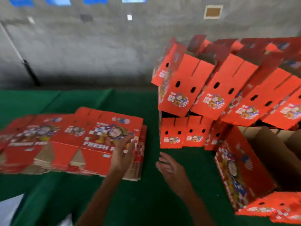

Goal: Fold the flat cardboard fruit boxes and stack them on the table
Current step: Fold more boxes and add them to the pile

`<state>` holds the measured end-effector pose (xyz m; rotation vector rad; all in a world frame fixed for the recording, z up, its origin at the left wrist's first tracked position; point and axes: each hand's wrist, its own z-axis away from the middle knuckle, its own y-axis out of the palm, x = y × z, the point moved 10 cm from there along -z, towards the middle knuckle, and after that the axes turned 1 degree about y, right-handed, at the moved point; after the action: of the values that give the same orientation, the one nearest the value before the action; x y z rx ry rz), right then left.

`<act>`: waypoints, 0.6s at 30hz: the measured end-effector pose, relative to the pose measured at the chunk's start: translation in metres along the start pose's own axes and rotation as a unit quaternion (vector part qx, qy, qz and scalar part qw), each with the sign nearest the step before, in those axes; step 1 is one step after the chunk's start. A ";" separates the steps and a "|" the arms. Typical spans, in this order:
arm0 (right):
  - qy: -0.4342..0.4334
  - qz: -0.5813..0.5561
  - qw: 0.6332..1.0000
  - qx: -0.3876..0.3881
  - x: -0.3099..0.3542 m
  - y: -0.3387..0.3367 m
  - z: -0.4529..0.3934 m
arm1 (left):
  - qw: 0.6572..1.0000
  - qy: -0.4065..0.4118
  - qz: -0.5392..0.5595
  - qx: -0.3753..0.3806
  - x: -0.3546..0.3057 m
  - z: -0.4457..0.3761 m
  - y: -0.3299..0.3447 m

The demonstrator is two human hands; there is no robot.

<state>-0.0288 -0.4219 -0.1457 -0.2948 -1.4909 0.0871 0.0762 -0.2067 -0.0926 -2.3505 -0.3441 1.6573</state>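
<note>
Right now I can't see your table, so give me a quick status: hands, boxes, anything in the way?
Left hand open on flat box pile. Right hand open, empty. Folded boxes stacked right. Nothing blocking.

A rough grey concrete wall [97, 46] fills the back of the room. High on it, a row of bright blue window openings [58, 0] lets in daylight. A small brown rectangular plaque with a pale frame [213, 12] hangs on the wall to the right. A thin pale pole with a dark lower end [19, 56] leans at the left. In front, a dark green cloth [130, 201] covers the table.
</note>
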 end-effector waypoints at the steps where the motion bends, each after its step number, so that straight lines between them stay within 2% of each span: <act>1: -0.007 0.008 1.000 0.012 0.007 0.020 -0.009 | 1.000 0.008 -0.024 -0.013 0.009 -0.001 -0.025; 5: -0.039 0.008 0.997 0.068 0.027 0.097 -0.039 | 0.993 0.027 -0.103 -0.057 0.042 -0.001 -0.113; 7: -0.064 0.019 0.996 0.060 0.032 0.125 -0.053 | 0.986 0.031 -0.157 -0.052 0.058 -0.004 -0.142; 10: -0.098 0.153 0.983 0.015 0.028 0.158 -0.077 | 0.967 -0.021 -0.251 -0.027 0.087 -0.015 -0.169; 12: -0.073 0.274 0.959 -0.010 0.016 0.173 -0.088 | 0.937 -0.058 -0.345 -0.007 0.105 -0.020 -0.180; 13: -0.047 0.299 0.953 -0.019 0.010 0.177 -0.089 | 0.922 -0.095 -0.375 -0.006 0.118 -0.021 -0.189; 16: -0.021 0.305 0.951 -0.044 0.000 0.187 -0.079 | 0.904 -0.200 -0.376 -0.043 0.152 -0.021 -0.221; 18: 0.016 0.283 0.956 -0.074 -0.012 0.182 -0.072 | 0.905 -0.219 -0.362 -0.047 0.159 -0.019 -0.225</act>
<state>0.0641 -0.2601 -0.2064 -0.8373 -1.3442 0.4261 0.1344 0.0565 -0.1532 -1.5438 -1.2287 1.7405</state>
